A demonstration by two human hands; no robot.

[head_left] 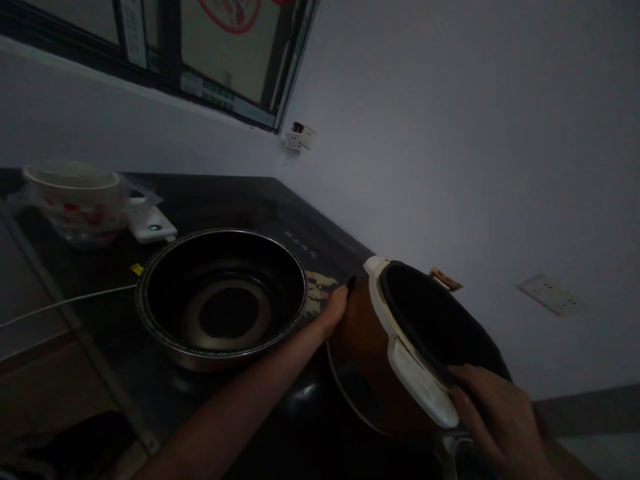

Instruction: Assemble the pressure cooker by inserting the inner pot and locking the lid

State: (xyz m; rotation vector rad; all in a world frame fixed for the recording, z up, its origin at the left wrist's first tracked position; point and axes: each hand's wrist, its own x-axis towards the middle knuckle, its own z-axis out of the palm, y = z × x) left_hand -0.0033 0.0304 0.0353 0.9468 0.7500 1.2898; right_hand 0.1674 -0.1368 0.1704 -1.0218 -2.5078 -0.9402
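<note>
A brown rice cooker (367,347) with a white rim and a dark open inside stands tilted on the black counter (210,200) at the right. My left hand (336,308) reaches across and presses its fingers round the cooker's far left side. Nearer to me, my right hand (495,413) grips the cooker's rim beside its white handle (420,383). A white cord (345,393) hangs from the cooker's front.
A wide dark metal pot (223,293) sits left of the cooker. Further left are stacked bowls (75,193), a white device with a green light (153,227) and a white cable (65,301). Wall sockets (550,293) are at the right, a window (165,47) above.
</note>
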